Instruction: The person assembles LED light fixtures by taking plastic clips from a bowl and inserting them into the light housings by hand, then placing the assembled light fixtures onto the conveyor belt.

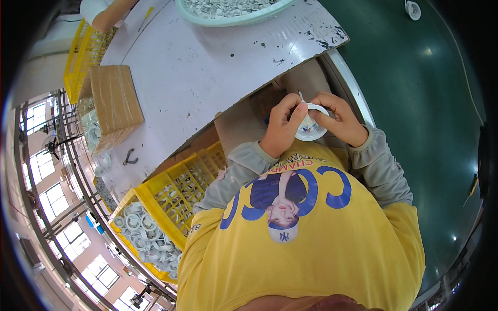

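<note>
A white, round lamp housing (312, 136) sits between my two hands, in front of my chest and beyond the table's near edge. Small yellowish and dark parts show inside its rim. My left hand (282, 127) is closed on the left side of it, the thumb along the upper rim. A thin pale piece (301, 97) sticks up by the left fingertips; I cannot tell what it is. On the other side my right hand (341, 120) grips the rim, its thumb reaching over the opening.
The white table (181, 78) holds a pale green basin (223, 22) of small white parts, a cardboard box (116, 98) and pliers (129, 157). A yellow crate (155, 194) of white rings stands at my left. Another person's arm (109, 15) is at the far left; a white fitting (413, 10) lies on the green floor.
</note>
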Tool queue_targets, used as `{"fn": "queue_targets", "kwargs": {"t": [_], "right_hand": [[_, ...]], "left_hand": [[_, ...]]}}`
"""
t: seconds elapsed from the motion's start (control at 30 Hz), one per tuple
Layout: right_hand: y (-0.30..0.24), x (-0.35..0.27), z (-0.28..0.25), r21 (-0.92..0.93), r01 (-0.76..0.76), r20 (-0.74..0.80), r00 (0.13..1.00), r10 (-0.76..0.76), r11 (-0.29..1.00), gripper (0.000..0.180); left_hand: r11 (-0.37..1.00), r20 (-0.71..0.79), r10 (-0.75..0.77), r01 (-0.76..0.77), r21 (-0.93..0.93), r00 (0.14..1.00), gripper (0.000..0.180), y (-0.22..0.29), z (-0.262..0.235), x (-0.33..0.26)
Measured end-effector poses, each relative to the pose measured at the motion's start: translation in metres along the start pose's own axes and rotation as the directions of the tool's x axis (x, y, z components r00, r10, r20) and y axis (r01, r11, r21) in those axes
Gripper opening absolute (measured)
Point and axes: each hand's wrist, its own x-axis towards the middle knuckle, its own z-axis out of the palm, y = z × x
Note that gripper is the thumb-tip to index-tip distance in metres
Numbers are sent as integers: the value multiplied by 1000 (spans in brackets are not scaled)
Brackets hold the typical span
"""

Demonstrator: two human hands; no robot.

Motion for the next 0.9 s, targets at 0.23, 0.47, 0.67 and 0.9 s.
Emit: {"fn": "queue_targets", "kwargs": {"t": [0.23, 0.47, 0.67, 0.9], "right_hand": [[6, 0, 1, -61, 8, -20, 1000, -10, 998, 9], [1, 2, 0, 69, -20, 50, 999, 17, 997, 11], [-6, 1, -3, 4, -22, 95, 995, 21, 1000, 12], [3, -2, 0, 14, -31, 85, 996, 30, 999, 11]], "left_hand": [[1000, -34, 8, -9, -25, 999, 22, -5, 0, 0], [992, 25, -26, 29, -126, 999, 21, -4, -2, 1], [1000, 71, -21, 22, -12, 997, 20, 2, -3, -1], [1000, 54, 9, -7, -23, 999, 21, -1, -2, -5]]}}
